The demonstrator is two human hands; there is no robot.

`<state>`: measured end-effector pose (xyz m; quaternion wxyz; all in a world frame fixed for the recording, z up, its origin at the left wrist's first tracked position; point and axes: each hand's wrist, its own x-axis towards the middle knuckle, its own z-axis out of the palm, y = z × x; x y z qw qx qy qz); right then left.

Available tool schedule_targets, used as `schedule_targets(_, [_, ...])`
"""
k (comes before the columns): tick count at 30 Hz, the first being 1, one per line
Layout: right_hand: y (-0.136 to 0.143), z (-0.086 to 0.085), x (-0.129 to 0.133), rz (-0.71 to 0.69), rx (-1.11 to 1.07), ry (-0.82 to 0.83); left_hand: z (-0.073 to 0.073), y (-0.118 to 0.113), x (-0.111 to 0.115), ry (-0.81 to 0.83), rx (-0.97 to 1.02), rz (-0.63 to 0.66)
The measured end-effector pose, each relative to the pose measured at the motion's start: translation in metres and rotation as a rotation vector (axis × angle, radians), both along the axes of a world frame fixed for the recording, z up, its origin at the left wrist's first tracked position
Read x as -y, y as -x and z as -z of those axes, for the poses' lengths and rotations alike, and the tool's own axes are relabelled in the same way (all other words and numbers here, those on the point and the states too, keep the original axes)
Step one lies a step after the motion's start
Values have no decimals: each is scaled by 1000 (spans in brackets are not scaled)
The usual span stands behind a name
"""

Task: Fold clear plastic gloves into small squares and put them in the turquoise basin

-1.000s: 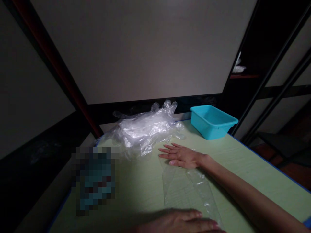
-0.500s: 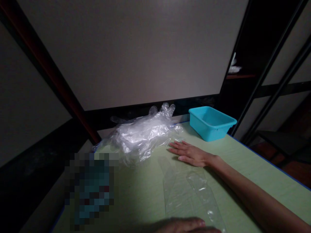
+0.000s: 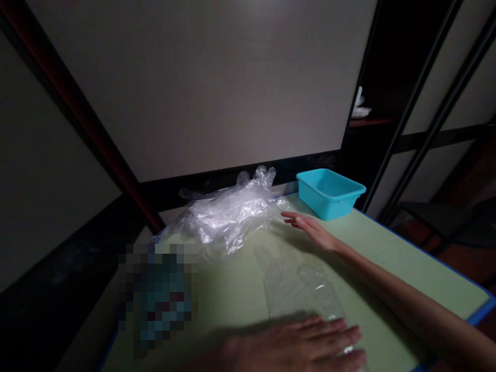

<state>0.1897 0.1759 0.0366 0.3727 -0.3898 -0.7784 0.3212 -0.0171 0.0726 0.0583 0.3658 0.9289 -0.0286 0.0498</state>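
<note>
Dragging by my left hand (image 3: 306, 343), fingers outstretched over its near end and gripping nothing, could crease the clear glove (image 3: 289, 289), this side of the tub (image 3: 329, 206). My empty right hand (image 3: 314, 232), fingers straight, hangs nearer the tub. On my remote feed, the glove's long axis points away fingers-first, left of the tub.

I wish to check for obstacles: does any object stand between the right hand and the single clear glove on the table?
Nothing visible stands between the right hand and the clear glove. The left hand covers the glove's near part; the glove pile and turquoise tub are farther back.
</note>
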Motion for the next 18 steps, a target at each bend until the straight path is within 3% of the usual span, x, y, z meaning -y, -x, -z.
schedule_targets(2, [-1, -10, 20, -221, -251, 269, -18, 6, -12, 340, 52, -109])
schedule_targets(4, [-2, -16, 41, -344, -381, 430, -21, 10, -29, 759, 145, -182])
schedule_targets(6, [-2, -15, 59, -389, -444, 509, -10, 13, -46, 1147, 193, -211])
schedule_targets(8, [-1, -9, 71, -395, -457, 548, 8, 14, -59, 1379, 273, -287])
schedule_targets(10, [0, 0, 77, -397, -432, 562, 25, 14, -65, 1476, 285, -370])
schedule_targets(13, [1, 10, 79, -386, -360, 542, 39, 12, -64, 1462, 233, -452])
schedule_targets(18, [-1, 11, 78, -376, -373, 513, 37, 12, -61, 1423, 224, -482])
